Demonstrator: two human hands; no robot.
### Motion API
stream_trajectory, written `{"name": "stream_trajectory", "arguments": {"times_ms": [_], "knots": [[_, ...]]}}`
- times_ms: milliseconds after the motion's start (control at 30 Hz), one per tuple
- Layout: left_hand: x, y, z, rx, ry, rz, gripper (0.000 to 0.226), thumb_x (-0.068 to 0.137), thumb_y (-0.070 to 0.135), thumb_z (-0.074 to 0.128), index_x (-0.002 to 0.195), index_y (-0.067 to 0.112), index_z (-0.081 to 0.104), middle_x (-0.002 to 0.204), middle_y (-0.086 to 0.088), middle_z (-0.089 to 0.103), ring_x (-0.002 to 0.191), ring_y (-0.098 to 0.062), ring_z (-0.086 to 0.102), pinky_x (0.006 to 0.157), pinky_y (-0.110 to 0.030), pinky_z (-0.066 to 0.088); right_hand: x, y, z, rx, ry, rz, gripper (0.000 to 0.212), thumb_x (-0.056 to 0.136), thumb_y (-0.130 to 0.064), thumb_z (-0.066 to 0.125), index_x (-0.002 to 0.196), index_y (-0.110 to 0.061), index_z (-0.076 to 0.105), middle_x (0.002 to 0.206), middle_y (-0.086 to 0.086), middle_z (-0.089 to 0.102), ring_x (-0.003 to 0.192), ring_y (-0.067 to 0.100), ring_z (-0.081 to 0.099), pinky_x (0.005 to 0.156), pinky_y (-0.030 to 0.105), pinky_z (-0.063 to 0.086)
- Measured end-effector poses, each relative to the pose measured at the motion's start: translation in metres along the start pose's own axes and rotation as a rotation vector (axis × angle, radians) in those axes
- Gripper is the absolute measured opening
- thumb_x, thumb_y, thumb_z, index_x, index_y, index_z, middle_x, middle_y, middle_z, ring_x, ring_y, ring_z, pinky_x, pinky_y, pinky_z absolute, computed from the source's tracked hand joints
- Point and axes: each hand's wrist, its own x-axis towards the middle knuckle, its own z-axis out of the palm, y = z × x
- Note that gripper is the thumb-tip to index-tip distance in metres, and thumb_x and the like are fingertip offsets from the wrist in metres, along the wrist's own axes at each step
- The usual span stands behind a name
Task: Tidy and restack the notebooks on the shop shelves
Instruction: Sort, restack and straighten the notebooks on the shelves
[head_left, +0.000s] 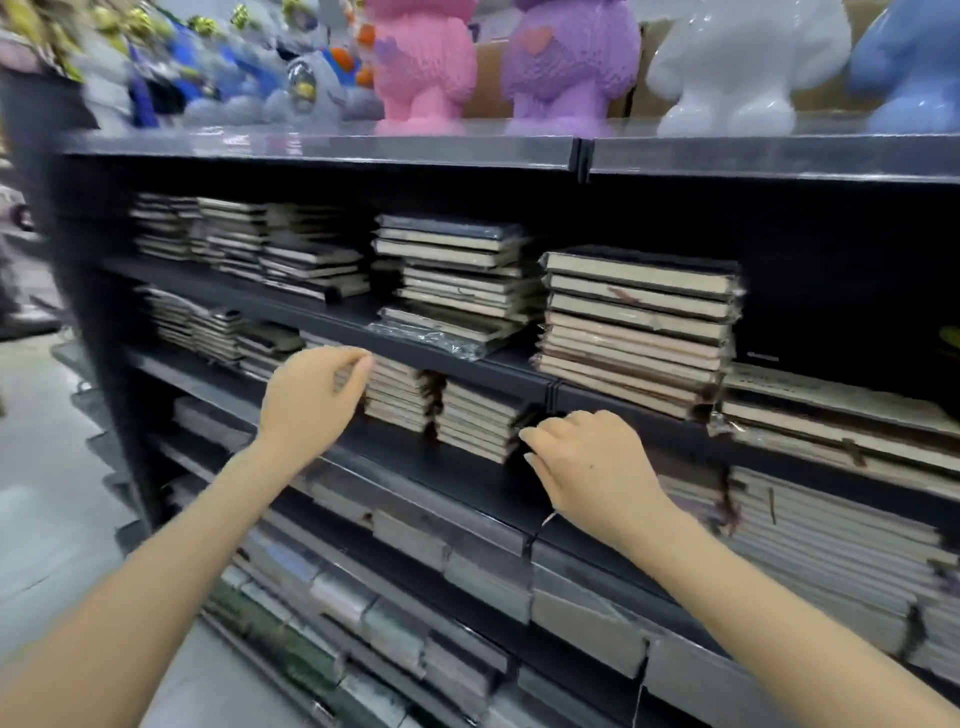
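Two short stacks of cream-edged notebooks stand side by side on the second black shelf (457, 470): the left stack (400, 397) and the right stack (478, 426). My left hand (311, 400) hovers at the left stack's left end, fingers loosely curved, fingertips near its top corner. Fingers bent, my right hand (587, 467) has its fingertips at the right stack's right end. Neither hand visibly holds anything. On the shelf above are a tall stack (634, 327) and an uneven stack (457, 280) with a plastic-wrapped notebook jutting out at the bottom.
More notebook stacks (291, 254) fill the upper shelf's left part, and rows of notebooks (831, 545) pack the lower shelves. Pink (421, 67), purple (571, 67), white (743, 67) and blue (909, 67) figures stand on top. The grey aisle floor (47, 493) lies to the left.
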Motion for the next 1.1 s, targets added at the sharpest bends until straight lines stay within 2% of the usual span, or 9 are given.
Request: {"name": "stream_trajectory", "arguments": {"times_ms": [100,200,300,400,500,700,900,1000,1100], "knots": [[0.018,-0.053,-0.019,0.055,0.037,0.002,0.022,0.095,0.021,0.056,0.099,0.006,0.072,0.094,-0.009,0.073,0.090,-0.030,0.066,0.076,-0.034,0.047,0.053,-0.038,0.028,0.027,-0.005,-0.059,0.031,0.088,-0.029,0.039,0.074,-0.020,0.066,0.061,-0.006,0.062,0.055,0.021,0.058,0.050,0.026,0.032],[0.039,-0.112,-0.032,0.089,0.020,0.045,0.034,0.093,0.030,0.048,0.099,0.008,0.072,0.092,-0.007,0.073,0.088,-0.030,0.065,0.074,-0.034,0.048,0.114,-0.079,0.057,-0.008,-0.037,-0.078,0.011,0.082,-0.025,0.061,0.073,-0.022,0.065,0.059,-0.007,0.061,0.053,0.020,0.056,0.048,0.026,0.030],[0.068,-0.172,-0.039,0.086,-0.012,0.093,0.035,0.091,0.031,0.047,0.100,0.008,0.072,0.092,-0.006,0.073,0.087,-0.027,0.065,0.075,-0.034,0.048,0.184,-0.113,0.083,0.013,-0.028,0.003,0.009,0.074,-0.023,0.070,0.070,-0.021,0.063,0.057,-0.006,0.061,0.053,0.021,0.058,0.048,0.026,0.033],[0.100,-0.224,-0.035,0.112,-0.053,0.168,0.030,0.092,0.028,0.049,0.099,0.010,0.071,0.092,-0.003,0.072,0.087,-0.025,0.064,0.075,-0.030,0.044,0.249,-0.137,0.100,0.104,0.040,0.084,0.021,0.092,-0.034,0.054,0.098,-0.018,0.067,0.082,0.001,0.071,0.076,0.027,0.066,0.058,0.030,0.039],[0.135,-0.269,-0.024,0.072,-0.052,0.176,0.033,0.092,0.031,0.047,0.102,0.011,0.071,0.092,-0.002,0.071,0.088,-0.024,0.063,0.076,-0.028,0.043,0.306,-0.152,0.113,0.200,0.133,0.179,0.039,0.098,-0.040,0.047,0.129,-0.019,0.056,0.105,0.002,0.069,0.093,0.027,0.063,0.070,0.035,0.047],[0.196,-0.327,0.012,-0.002,-0.031,0.194,0.024,0.094,0.024,0.057,0.109,0.009,0.069,0.102,-0.005,0.070,0.098,-0.024,0.062,0.086,-0.032,0.044,0.409,-0.155,0.157,0.166,0.181,0.232,0.055,0.093,-0.049,0.051,0.137,-0.016,0.048,0.123,0.003,0.061,0.105,0.025,0.058,0.077,0.035,0.049],[0.246,-0.366,0.053,-0.016,-0.098,0.172,0.035,0.095,0.032,0.052,0.122,0.011,0.062,0.111,-0.005,0.066,0.106,-0.023,0.058,0.091,-0.031,0.042,0.492,-0.143,0.196,-0.015,-0.070,0.271,0.075,0.088,-0.060,0.050,0.148,-0.021,0.025,0.147,0.007,0.038,0.132,0.034,0.036,0.104,0.042,0.037],[0.263,-0.382,0.071,-0.050,-0.086,0.125,0.039,0.096,0.032,0.051,0.128,0.011,0.057,0.121,-0.007,0.062,0.115,-0.024,0.054,0.095,-0.033,0.040,0.513,-0.138,0.215,-0.071,-0.191,0.252,0.083,0.087,-0.060,0.052,0.151,-0.022,0.014,0.147,0.010,0.035,0.129,0.038,0.038,0.097,0.044,0.041],[0.276,-0.396,0.085,-0.087,-0.051,0.086,0.040,0.097,0.032,0.049,0.130,0.010,0.054,0.120,-0.009,0.062,0.113,-0.025,0.054,0.093,-0.032,0.041,0.521,-0.131,0.229,-0.193,-0.152,0.201,0.078,0.093,-0.054,0.048,0.152,-0.017,0.012,0.141,0.014,0.041,0.120,0.037,0.048,0.079,0.038,0.047]]}}
